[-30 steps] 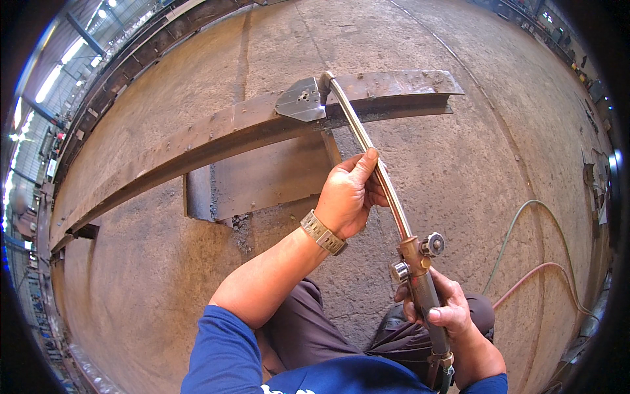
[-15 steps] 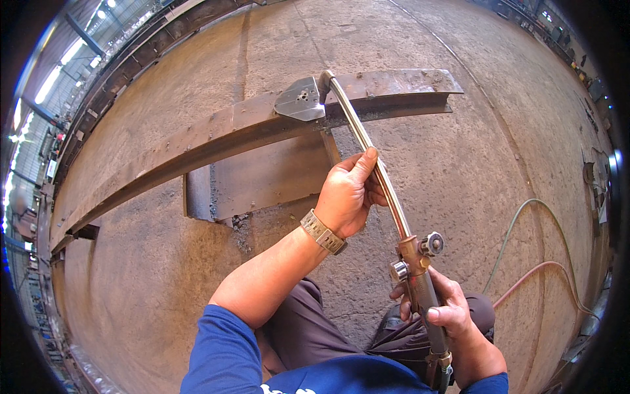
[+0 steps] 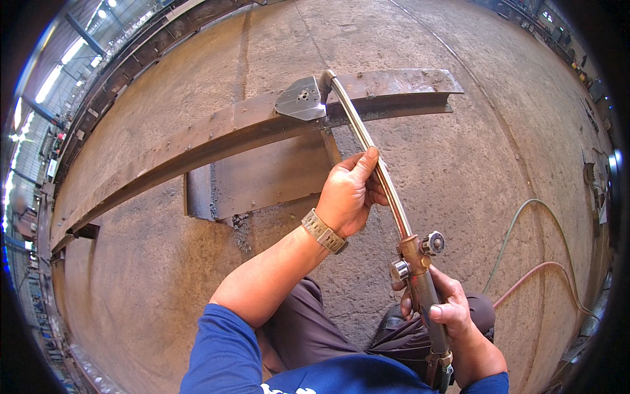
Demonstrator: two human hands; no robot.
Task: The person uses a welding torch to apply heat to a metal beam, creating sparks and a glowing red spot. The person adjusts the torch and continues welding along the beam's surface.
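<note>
While the left hand (image 3: 346, 197) grips a long metal torch (image 3: 392, 198), the right hand (image 3: 453, 307) clasps its handle (image 3: 426, 295), the nozzle (image 3: 325, 84) beside a grey plate (image 3: 295, 102) on a beam (image 3: 223, 126).

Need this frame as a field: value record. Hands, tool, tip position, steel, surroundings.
left hand: gripping the torch tubes, thumb on top
right hand: around the torch handle, below the valve knobs
torch head: over the beam, by the right edge of the plate; small bright spot near the tip
plate: flat, angular, with holes, on the beam
beam: long, rust-brown, runs crosswise ahead of the person
wider steel piece: near side of beam, partly hidden
hoses: green and red, at right
</note>
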